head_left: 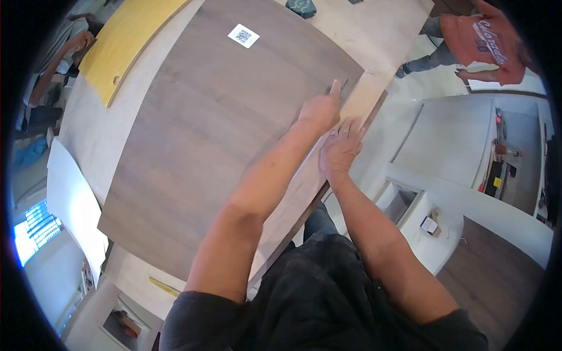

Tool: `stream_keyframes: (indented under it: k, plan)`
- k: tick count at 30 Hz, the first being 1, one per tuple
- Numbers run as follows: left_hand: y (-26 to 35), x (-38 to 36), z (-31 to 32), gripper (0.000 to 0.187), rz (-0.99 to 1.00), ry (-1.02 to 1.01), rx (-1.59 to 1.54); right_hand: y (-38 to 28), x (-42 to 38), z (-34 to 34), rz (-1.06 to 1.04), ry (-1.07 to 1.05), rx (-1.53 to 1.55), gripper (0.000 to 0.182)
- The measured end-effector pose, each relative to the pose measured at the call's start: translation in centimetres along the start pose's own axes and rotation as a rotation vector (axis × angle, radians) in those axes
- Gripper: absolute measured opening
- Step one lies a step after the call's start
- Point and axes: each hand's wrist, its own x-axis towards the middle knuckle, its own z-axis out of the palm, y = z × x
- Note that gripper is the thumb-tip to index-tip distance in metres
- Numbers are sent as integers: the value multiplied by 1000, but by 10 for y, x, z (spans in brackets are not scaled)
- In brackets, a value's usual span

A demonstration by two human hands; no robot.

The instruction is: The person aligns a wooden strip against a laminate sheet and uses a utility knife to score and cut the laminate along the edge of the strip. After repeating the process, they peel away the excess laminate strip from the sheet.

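Note:
A large brown wood-grain panel (205,134) lies on the pale worktable (88,146), with a white code label (243,36) near its far edge. Close to the panel's right corner, my left hand (319,112) is closed around a small thin tool (343,83), its index finger stretched along it. Only the tool's dark tip shows; the rest is hidden by the fingers. My right hand (341,146) rests flat, fingers extended, on the pale wood border (364,96) beside the panel's edge, just nearer to me than the left hand.
A yellow board (126,44) lies at the far left, and a white sheet (73,199) leans out below it. On the right are a white cabinet (448,137), an open tool compartment (509,158) and a brown panel (492,281). A person in a red shirt (483,44) stands beyond.

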Motion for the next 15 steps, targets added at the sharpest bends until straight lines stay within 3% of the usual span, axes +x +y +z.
stream_keyframes:
  k: [5, 15]
  plan:
    - [22, 70, 7, 78, 29, 29, -23, 2, 0, 1, -22, 18, 37, 66]
    - [36, 81, -4, 77, 20, -62, 12, 3, 0, 2, -52, 80, 72, 64]
